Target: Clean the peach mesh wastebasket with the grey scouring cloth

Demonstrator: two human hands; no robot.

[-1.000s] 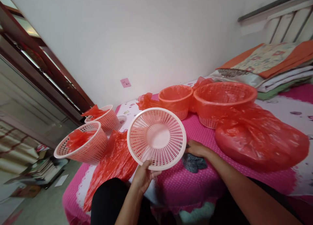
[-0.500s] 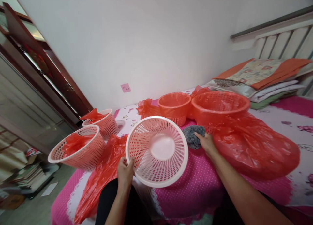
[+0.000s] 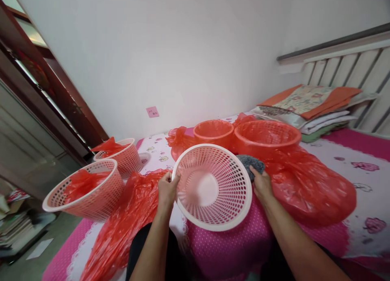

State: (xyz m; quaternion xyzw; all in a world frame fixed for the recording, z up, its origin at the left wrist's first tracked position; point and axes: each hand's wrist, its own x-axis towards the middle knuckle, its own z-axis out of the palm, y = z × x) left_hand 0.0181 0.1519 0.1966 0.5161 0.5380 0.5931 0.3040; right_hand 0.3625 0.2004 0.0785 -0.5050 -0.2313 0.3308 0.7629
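At the far left, a sheet of paper (image 3: 39, 249) lies on the floor beside a pile of books (image 3: 16, 231). Next come two pink openwork baskets on the bed (image 3: 225, 252): the near basket (image 3: 106, 197), tilted, and the far basket (image 3: 131, 161) just behind it, each with crumpled red plastic inside. To their right a long red plastic bag (image 3: 131, 216) spreads limp across the bedcover towards my knee.

My left hand (image 3: 167, 189) is closed on the left rim of the pale pink basket (image 3: 210, 187), thumb over the edge. I have this basket up in front of me, over the bed, its mouth tipped towards me so that I look onto its bare inner bottom. By its right side my right hand (image 3: 263, 185) grips a bunched grey cloth (image 3: 254, 165); part of the cloth is hidden behind the rim, so I cannot tell whether it touches the basket's outside.

Beyond stand a smaller red-wrapped basket (image 3: 213, 130) and, right of it, a larger red-wrapped basket (image 3: 268, 136). A bulging red bag (image 3: 313, 187) lies right of my hand. Farther right, folded bedding (image 3: 317, 104) is stacked near the white radiator (image 3: 344, 77).
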